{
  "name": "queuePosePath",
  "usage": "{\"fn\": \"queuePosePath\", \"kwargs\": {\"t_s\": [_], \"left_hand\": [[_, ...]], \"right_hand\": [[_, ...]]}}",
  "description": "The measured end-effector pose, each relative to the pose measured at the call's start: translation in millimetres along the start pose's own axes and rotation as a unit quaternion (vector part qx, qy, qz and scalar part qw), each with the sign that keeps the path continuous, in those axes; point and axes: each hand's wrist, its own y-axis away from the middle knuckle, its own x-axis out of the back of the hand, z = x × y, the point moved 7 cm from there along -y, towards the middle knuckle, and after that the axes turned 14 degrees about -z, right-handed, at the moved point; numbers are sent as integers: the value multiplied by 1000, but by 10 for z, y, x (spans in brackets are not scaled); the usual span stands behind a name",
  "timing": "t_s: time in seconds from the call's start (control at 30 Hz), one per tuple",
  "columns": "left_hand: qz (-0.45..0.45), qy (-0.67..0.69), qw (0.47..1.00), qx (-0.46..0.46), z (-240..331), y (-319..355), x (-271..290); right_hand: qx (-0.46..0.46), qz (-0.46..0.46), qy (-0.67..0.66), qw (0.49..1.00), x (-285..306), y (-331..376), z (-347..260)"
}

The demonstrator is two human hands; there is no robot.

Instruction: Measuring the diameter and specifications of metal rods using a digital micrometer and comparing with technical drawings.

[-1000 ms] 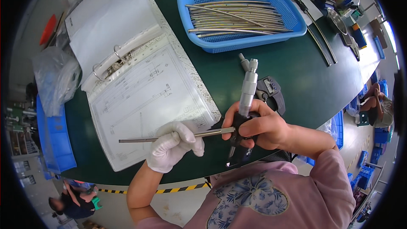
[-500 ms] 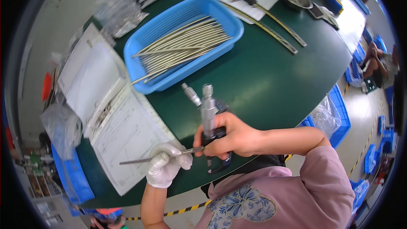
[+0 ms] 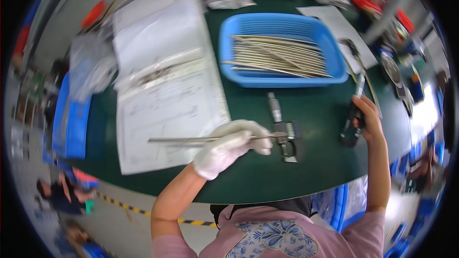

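My left hand, in a white glove, grips a thin metal rod held level above the green table. The rod's right tip reaches a micrometer that lies on the table beside the glove. My bare right hand is far to the right, its fingers curled on a long dark measuring tool resting on the table. Beyond the micrometer stands a blue basket holding several similar metal rods.
An open binder with printed sheets covers the table's left part. Clear bags and a blue bin sit at the left edge. Papers, tools and metal parts lie at the far right. People are on the floor at lower left.
My right hand has let go of the micrometer, which now lies on the table, and has moved right onto the dark tool. The left hand still holds the rod.
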Motion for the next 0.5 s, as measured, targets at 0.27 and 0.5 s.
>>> {"fn": "queuePosePath", "kwargs": {"t_s": [0.27, 0.5], "left_hand": [[9, 52, 998, -24, 27, 123, 62], [10, 121, 991, -60, 24, 90, 40]], "right_hand": [[48, 94, 333, 937, 57, -564, -190], [136, 172, 606, 765, 47, -722, -359]]}}
